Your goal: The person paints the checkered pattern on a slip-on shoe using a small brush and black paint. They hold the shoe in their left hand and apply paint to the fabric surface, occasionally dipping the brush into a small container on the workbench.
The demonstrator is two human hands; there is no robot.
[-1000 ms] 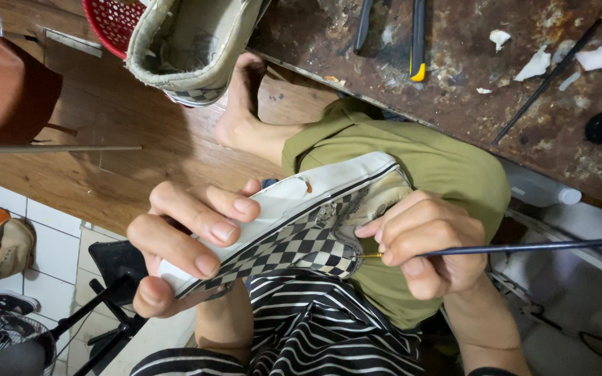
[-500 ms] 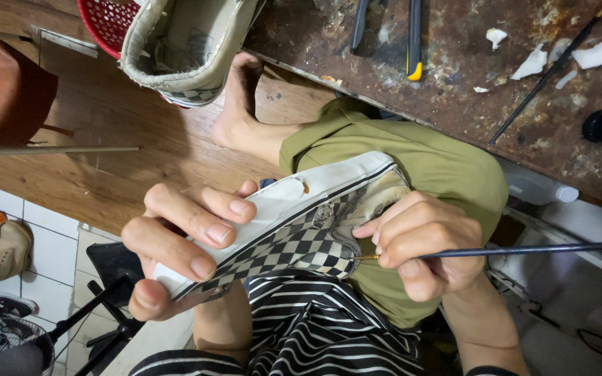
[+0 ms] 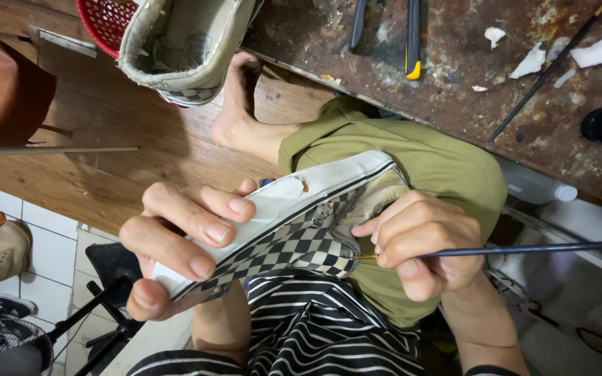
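I see my left hand (image 3: 175,244) grasping a checkered slip-on shoe (image 3: 294,230) at its toe end: the fingers lie over the white rubber side and the thumb presses from below on the checkered cloth. The shoe is held on its side above my lap, over the striped shirt (image 3: 315,327) and just in front of the knee in olive green shorts (image 3: 426,167). My right hand (image 3: 419,244) is clenched around a thin paintbrush (image 3: 524,249), pinched between thumb and first fingers near its metal part. The tip of the brush touches the checkered cloth near the opening of the shoe, and the dark handle goes out to the right. Above, a second checkered shoe (image 3: 182,49) rests with its opening toward me, beside a red basket (image 3: 109,21). On the stained workbench (image 3: 454,76) lie white scraps (image 3: 527,63) and a tool with a yellow tip (image 3: 413,42).
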